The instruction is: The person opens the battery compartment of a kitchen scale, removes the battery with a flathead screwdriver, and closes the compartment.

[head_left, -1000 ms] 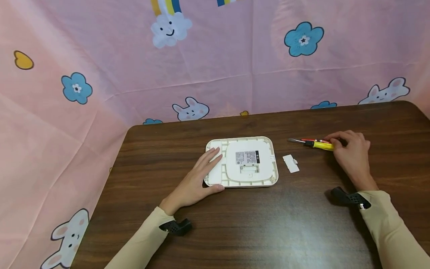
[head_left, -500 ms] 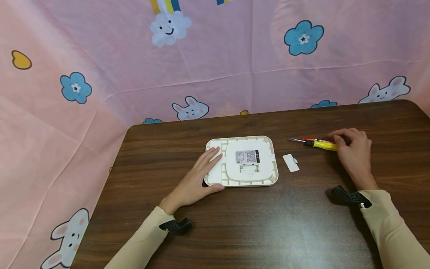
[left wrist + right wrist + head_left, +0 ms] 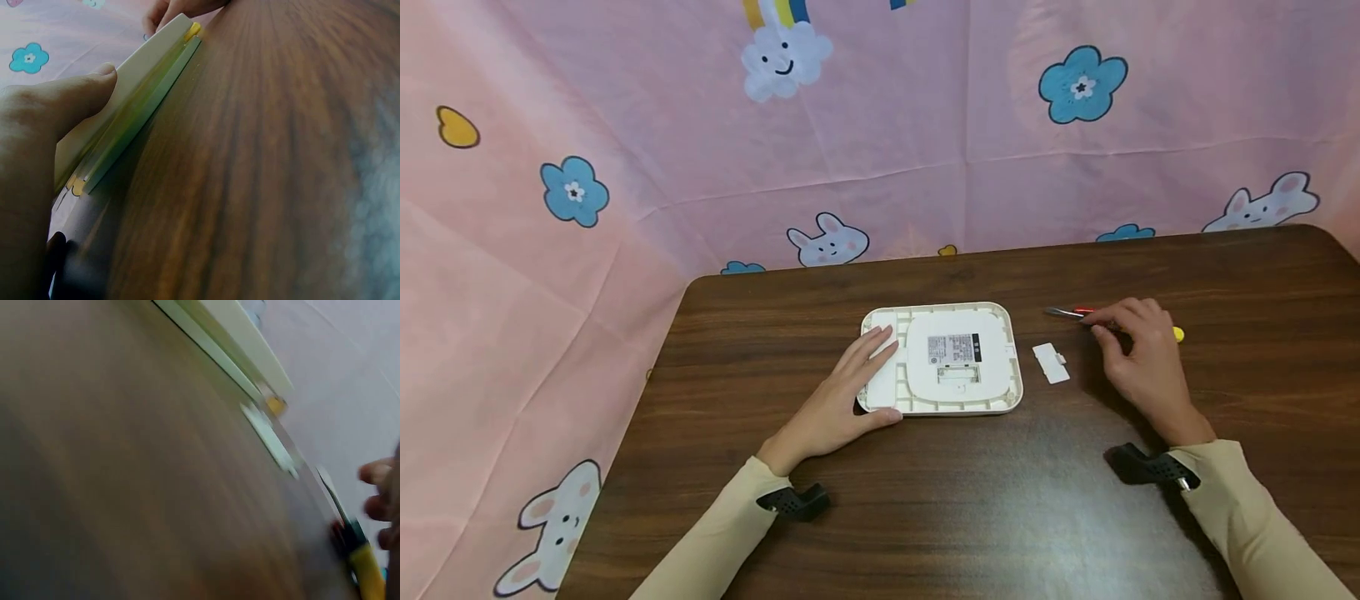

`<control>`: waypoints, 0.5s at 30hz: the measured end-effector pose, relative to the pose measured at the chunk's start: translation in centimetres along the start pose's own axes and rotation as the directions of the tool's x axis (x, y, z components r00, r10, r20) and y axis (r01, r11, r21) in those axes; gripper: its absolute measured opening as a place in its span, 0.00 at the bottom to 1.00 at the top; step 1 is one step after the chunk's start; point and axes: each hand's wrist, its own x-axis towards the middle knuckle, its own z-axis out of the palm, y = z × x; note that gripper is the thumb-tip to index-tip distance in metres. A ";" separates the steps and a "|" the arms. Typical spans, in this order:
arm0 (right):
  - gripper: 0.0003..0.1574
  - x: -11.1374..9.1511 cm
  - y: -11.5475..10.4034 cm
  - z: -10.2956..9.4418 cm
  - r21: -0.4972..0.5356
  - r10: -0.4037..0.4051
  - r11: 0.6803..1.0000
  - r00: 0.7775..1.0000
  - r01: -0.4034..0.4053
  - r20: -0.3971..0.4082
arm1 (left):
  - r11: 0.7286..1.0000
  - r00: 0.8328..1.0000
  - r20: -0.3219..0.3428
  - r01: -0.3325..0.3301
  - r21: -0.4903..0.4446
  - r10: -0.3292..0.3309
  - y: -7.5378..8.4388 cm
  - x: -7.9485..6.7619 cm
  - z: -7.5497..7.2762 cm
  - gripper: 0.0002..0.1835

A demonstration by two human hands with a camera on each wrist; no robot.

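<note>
A white kitchen scale lies underside up, its label and open battery compartment showing. My left hand rests on its left end with fairly straight fingers, the thumb at the near edge. To the scale's right lies a small white battery cover. My right hand hovers over a yellow-handled screwdriver, fingers loosely bent with nothing seen between them. It hides most of the handle; the metal tip and yellow end stay in view. A red tool, mostly hidden, lies alongside.
Everything lies on a dark brown wooden table. Behind it hangs a pink cloth printed with rabbits, flowers and a cloud. Black cameras are strapped to both wrists.
My right hand has come off the screwdriver handle and moved left above it, toward the battery cover. The left hand and the scale have stayed in place.
</note>
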 end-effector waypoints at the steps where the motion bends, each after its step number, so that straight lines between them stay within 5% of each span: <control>1: 0.08 -0.2 -0.4 0.3 0.006 -0.021 1.000 0.999 0.020 0.028 | 1.000 1.000 -0.002 -0.001 -0.001 0.001 0.0 0.0 0.0 0.49; 5: 0.10 -0.7 -1.2 1.2 -0.020 -0.040 0.999 0.991 0.043 0.126 | 1.000 1.000 -0.004 -0.005 -0.003 0.005 0.0 0.0 -0.1 0.49; 15: 0.09 -0.9 -1.3 1.3 -0.069 -0.021 0.997 0.981 0.034 0.192 | 1.000 1.000 0.005 0.009 -0.015 -0.009 0.1 -0.1 -0.1 0.49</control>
